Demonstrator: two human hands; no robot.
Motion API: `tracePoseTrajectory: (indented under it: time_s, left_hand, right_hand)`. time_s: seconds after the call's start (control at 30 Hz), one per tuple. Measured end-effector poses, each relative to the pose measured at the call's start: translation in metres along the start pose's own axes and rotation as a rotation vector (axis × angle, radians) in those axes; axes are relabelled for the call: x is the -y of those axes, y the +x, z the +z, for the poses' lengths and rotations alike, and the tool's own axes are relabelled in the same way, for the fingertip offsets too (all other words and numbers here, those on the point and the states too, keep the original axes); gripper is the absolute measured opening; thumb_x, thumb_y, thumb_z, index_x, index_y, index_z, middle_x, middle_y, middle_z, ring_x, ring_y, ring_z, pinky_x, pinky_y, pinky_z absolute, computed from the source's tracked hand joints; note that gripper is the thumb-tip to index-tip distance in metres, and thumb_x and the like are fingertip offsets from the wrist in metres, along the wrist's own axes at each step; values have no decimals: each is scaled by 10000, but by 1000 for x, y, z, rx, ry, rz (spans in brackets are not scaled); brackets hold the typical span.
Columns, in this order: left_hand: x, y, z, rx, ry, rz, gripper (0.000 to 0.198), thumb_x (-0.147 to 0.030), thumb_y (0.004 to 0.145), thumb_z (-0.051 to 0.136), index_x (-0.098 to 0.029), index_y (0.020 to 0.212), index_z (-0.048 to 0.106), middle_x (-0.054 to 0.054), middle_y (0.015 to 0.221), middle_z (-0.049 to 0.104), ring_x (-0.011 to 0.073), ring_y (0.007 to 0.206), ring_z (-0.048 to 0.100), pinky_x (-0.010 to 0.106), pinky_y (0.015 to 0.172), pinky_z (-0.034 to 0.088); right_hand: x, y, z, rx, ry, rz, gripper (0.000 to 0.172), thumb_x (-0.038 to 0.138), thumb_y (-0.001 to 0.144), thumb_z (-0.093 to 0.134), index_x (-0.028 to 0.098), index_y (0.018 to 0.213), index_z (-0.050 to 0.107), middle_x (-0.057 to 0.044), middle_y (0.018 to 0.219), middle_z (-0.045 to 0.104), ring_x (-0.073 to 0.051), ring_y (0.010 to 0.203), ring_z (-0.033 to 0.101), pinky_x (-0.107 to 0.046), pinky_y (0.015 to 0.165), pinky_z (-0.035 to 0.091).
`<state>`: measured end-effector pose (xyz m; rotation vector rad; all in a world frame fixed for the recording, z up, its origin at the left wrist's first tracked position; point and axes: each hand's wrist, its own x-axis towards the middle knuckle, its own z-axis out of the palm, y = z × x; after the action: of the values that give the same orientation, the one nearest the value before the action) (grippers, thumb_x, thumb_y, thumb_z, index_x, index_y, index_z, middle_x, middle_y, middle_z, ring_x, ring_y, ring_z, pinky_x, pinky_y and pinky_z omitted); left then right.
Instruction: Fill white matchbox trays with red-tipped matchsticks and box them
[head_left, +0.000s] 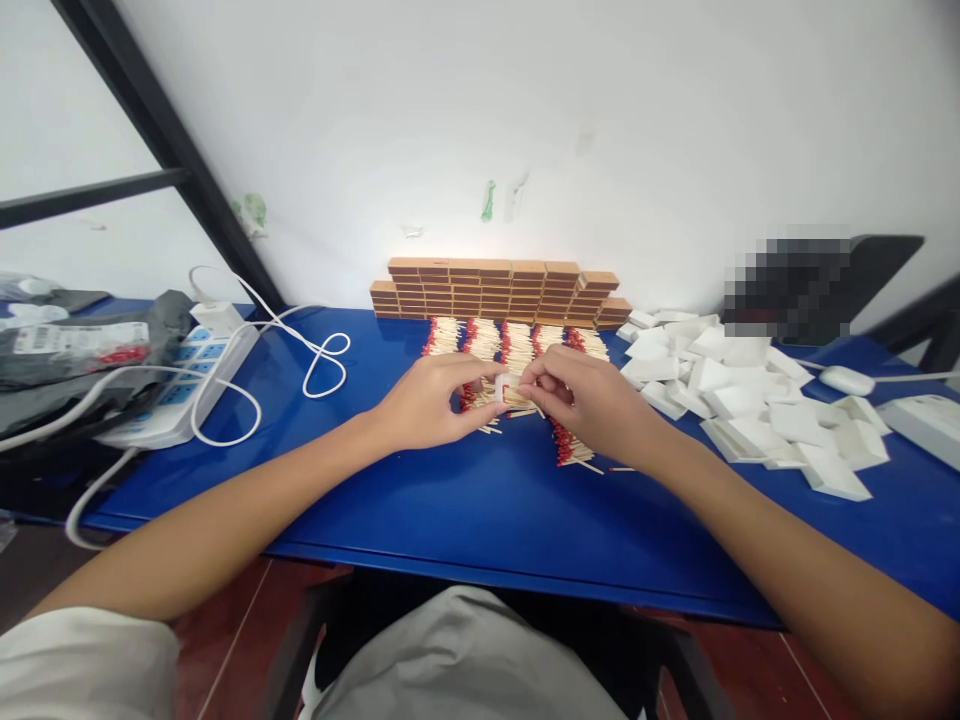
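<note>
A small white matchbox tray [500, 390] is held between the thumb and fingers of my left hand [435, 402], above the rows of matches. My right hand [600, 405] is closed in a pinch at the tray's right side, with pale matchsticks [534, 404] at its fingertips. How many sticks it holds is hidden. Red-tipped matches [517, 345] lie in several rows on the blue table [450, 510], behind and beneath both hands. Behind them brown-sided matchboxes [480, 290] are stacked like a low wall.
White empty matchbox trays [750, 385] are heaped at the right, near a dark screen-like object [810, 290]. A white power strip [180, 385] with looping cables [330, 360] and a grey plastic package [82, 350] occupy the left. The wall [480, 120] rises behind.
</note>
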<state>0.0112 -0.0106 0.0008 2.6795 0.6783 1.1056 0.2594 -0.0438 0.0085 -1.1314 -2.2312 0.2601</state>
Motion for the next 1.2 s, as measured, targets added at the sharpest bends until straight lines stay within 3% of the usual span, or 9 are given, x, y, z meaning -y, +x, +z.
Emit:
tracePoseTrajectory:
  time_s: [0.3,0.5,0.63,0.87,1.2]
  left_hand:
    - [1,1,-1,-4,-11,-24,351,-367,914,771,-196,1220,745,46,955,810,167,804,755,291,792,582]
    - [3,3,-2,-37,5,-105,324,-387,918,756,-192,1176,767,12,853,779,129,669,678,262,685,527]
    - [7,5,-5,-77,59,-209,293,-391,908,750,-193,1121,787,20,895,796,141,688,695,259,651,509]
    - [11,7,-7,-76,70,-314,290,-392,896,747,-210,1115,800,18,943,815,154,748,732,264,680,523]
    - [11,5,-5,-50,61,-309,360,-398,884,767,-182,1172,787,40,912,807,149,679,691,259,634,516]
  right_hand:
    - [1,1,7,-23,44,13,144,342,1027,604,229,955,656,-12,785,572,-156,642,489,-294,612,386]
    - [0,1,-2,-76,-26,4,155,322,1025,580,219,942,663,-25,791,575,-171,670,514,-310,629,390]
    - [-6,1,-8,48,-131,66,174,310,994,620,209,852,617,-39,817,617,-182,712,557,-312,645,390]
    - [-15,-1,0,291,-191,109,79,269,965,666,208,916,676,-62,941,656,-202,818,618,-310,712,441]
    - [-11,-1,-1,334,-155,145,91,219,971,660,195,886,683,-58,929,658,-185,794,607,-296,697,437]
